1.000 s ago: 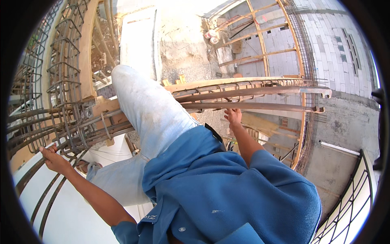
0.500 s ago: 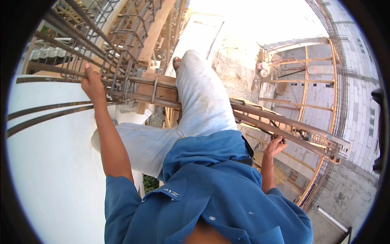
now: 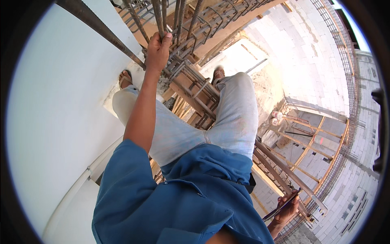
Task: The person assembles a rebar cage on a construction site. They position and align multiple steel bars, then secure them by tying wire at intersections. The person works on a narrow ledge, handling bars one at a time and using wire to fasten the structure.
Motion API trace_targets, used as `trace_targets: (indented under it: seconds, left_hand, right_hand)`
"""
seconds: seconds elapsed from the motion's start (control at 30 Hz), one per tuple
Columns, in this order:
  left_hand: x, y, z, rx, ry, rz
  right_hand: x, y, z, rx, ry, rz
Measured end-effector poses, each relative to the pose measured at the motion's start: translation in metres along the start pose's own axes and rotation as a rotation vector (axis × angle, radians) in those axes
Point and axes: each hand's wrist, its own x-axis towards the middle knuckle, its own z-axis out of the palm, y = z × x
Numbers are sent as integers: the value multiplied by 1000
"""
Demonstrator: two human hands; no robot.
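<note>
- A blue shirt (image 3: pixel 191 203) is nearest, its hem over the waist of the faded jeans (image 3: pixel 183 126)
- The right hand (image 3: pixel 288 207), to the lower right of the jeans, has its fingers bent around a slim dark object (image 3: pixel 281 207) that slants up to the right; its kind cannot be told
- The left hand (image 3: pixel 157 51), beyond the jeans on their left side, is clenched around the upright steel bars (image 3: pixel 158 18), thumb up; how many are in the grasp cannot be told
- A thicker bar (image 3: pixel 101 32) slants on the upper left of the jeans, against the white wall (image 3: pixel 61 101) in view
- Two sandalled feet (image 3: pixel 125 78) show past the knees of the jeans, well apart
- Brown hooked bars (image 3: pixel 290 173) run side by side from the right edge of the jeans past the right hand
- A rebar cage (image 3: pixel 221 20) lies above the jeans
- Farther down, pale buckets (image 3: pixel 277 116) stand right of the jeans
- Farthest right of the jeans rises a grey block wall (image 3: pixel 357 203)
</note>
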Motion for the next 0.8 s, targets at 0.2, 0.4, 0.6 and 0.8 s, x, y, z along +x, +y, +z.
trace_targets:
  seconds: [0.2, 0.4, 0.6, 0.8]
  left_hand:
    - [-34, -16, 1, 142, 257, 156]
    - [-91, -33, 41, 158, 337, -649]
    - [-76, -46, 50, -720, 236, -927]
    - [-75, -50, 39, -874, 147, -901]
  right_hand:
    - [67, 40, 172, 299, -780, 1030]
    - [121, 10, 292, -283, -1029, 795]
    - [121, 27, 362, -601, -1134, 810]
    - [138, 45, 421, -535, -1389, 611]
